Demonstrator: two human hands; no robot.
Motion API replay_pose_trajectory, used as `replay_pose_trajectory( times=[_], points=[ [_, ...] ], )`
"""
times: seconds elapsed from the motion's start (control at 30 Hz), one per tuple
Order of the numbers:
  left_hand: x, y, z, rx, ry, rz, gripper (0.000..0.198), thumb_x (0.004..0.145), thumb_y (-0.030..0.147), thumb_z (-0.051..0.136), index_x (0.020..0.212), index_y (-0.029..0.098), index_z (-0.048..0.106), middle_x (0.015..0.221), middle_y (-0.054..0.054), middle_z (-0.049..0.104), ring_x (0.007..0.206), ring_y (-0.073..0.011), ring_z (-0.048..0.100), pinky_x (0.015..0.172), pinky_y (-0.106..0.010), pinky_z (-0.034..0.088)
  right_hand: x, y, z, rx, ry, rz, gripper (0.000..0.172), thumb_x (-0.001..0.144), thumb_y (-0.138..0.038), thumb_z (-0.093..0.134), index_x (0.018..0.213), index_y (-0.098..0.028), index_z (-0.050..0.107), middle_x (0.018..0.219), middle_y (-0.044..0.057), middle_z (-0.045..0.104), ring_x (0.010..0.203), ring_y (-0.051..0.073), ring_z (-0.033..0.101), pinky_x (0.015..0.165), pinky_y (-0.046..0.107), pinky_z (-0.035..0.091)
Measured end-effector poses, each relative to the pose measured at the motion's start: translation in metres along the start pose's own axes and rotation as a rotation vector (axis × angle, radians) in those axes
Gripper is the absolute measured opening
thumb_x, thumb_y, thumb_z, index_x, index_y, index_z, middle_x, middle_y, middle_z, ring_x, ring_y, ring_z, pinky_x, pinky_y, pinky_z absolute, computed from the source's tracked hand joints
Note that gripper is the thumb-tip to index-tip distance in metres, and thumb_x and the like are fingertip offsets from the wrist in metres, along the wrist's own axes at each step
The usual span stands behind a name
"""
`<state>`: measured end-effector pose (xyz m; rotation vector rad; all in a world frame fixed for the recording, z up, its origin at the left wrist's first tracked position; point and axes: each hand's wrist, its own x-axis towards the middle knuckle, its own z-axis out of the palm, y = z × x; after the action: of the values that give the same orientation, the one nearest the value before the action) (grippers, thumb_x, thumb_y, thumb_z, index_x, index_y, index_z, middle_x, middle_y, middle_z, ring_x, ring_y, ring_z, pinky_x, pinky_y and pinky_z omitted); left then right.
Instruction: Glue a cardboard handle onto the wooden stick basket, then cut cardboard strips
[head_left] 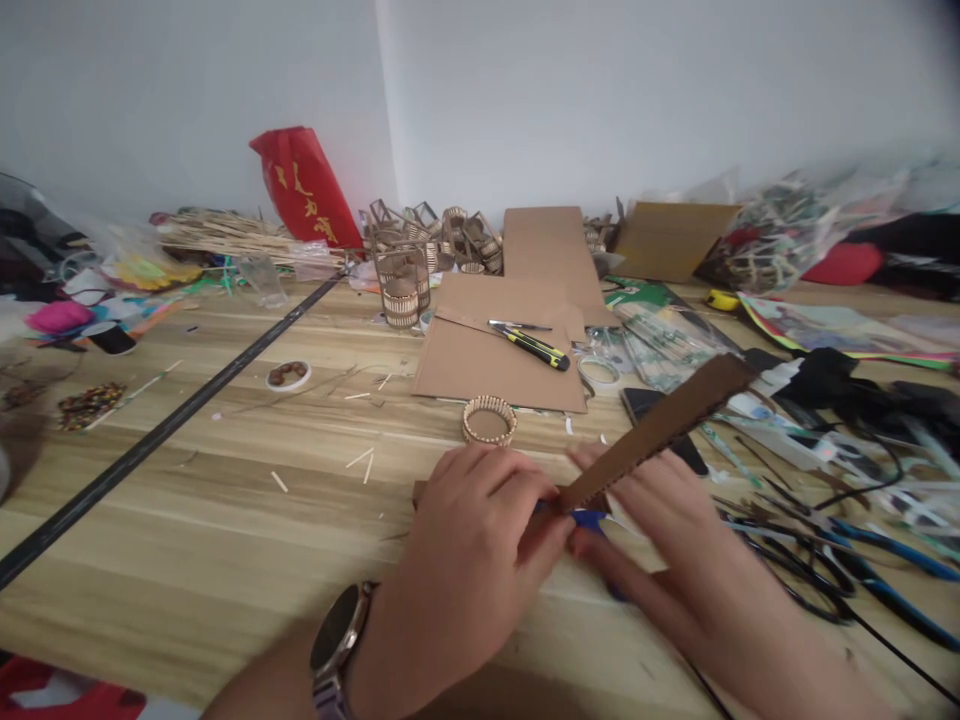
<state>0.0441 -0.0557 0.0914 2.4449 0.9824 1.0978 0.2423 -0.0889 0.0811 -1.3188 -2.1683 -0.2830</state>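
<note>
A brown cardboard strip (660,430) with a ridged cut edge rises at a slant to the right from between the thumb and fingers of my left hand (476,550). Another part of brown cardboard shows at the far side of that hand, low on the table. My right hand (675,545) is beside the strip, its fingers stretched behind it and its thumb apart, slightly blurred. A blue object (592,520), partly hidden, lies under the strip between both hands; its kind is unclear. Just beyond my left hand stands a small ring of wooden slats (489,420).
A utility knife (531,345) lies on cardboard sheets (487,375). Slatted baskets (401,290) stand behind at the left. Scissors (802,570) and blue-handled pliers (892,580) lie at right. A long black strip (180,430) crosses the table at left, near a small dish (289,376).
</note>
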Motion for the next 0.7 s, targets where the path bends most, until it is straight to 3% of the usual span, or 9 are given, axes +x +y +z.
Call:
replay_pose_trajectory(
  times=[0.07, 0.17, 0.33, 0.43, 0.57, 0.7],
  points=[
    [0.001, -0.001, 0.000, 0.012, 0.002, 0.001, 0.004, 0.089, 0.023, 0.063, 0.089, 0.020, 0.060, 0.090, -0.003, 0.066, 0.088, -0.0212, 0.059, 0.078, -0.039, 0.048, -0.010, 0.024, -0.011, -0.032, 0.054, 0.123, 0.034, 0.095, -0.040, 0.048, 0.123, -0.023, 0.057, 0.115, 0.010, 0.070, 0.105, 0.027, 0.067, 0.086, 0.042, 0.054],
    [0.003, -0.002, 0.000, 0.015, 0.015, 0.020, 0.004, 0.090, 0.022, 0.061, 0.086, 0.019, 0.060, 0.089, -0.003, 0.066, 0.085, -0.0205, 0.061, 0.076, -0.038, 0.049, -0.032, 0.063, -0.016, -0.050, 0.014, 0.322, 0.030, 0.093, -0.045, 0.049, 0.105, -0.025, 0.067, 0.101, 0.007, 0.076, 0.087, 0.026, 0.073, 0.066, 0.035, 0.058],
    [0.002, -0.003, 0.000, 0.033, 0.026, 0.070, 0.003, 0.089, 0.021, 0.060, 0.086, 0.020, 0.060, 0.087, -0.002, 0.066, 0.081, -0.0196, 0.062, 0.072, -0.036, 0.050, -0.073, 0.111, -0.007, 0.002, -0.306, 0.427, 0.023, 0.091, -0.034, 0.052, 0.084, -0.023, 0.071, 0.077, 0.002, 0.077, 0.065, 0.021, 0.073, 0.055, 0.028, 0.056],
    [0.002, -0.003, -0.001, 0.046, 0.027, 0.087, 0.004, 0.090, 0.019, 0.058, 0.086, 0.020, 0.060, 0.087, -0.002, 0.067, 0.080, -0.0195, 0.063, 0.071, -0.035, 0.049, -0.106, 0.137, -0.012, -0.234, -0.302, 0.493, 0.027, 0.090, -0.029, 0.054, 0.067, -0.023, 0.067, 0.055, 0.002, 0.069, 0.046, 0.020, 0.065, 0.041, 0.026, 0.044],
    [0.002, -0.005, -0.002, 0.069, 0.029, 0.100, 0.004, 0.089, 0.019, 0.057, 0.086, 0.020, 0.060, 0.087, -0.003, 0.067, 0.079, -0.0191, 0.063, 0.070, -0.033, 0.049, -0.152, 0.166, -0.022, -0.450, -0.176, 0.461, 0.044, 0.091, -0.018, 0.046, 0.049, -0.022, 0.058, 0.044, 0.002, 0.058, 0.038, 0.016, 0.057, 0.039, 0.027, 0.034],
    [0.002, -0.005, -0.001, 0.068, 0.036, 0.120, 0.005, 0.089, 0.019, 0.057, 0.085, 0.020, 0.059, 0.087, -0.003, 0.067, 0.079, -0.0190, 0.063, 0.069, -0.032, 0.049, -0.165, 0.174, -0.027, -0.384, -0.183, 0.331, 0.028, 0.088, -0.021, 0.052, 0.065, -0.022, 0.068, 0.053, 0.001, 0.064, 0.040, 0.017, 0.061, 0.038, 0.025, 0.036]
  ],
)
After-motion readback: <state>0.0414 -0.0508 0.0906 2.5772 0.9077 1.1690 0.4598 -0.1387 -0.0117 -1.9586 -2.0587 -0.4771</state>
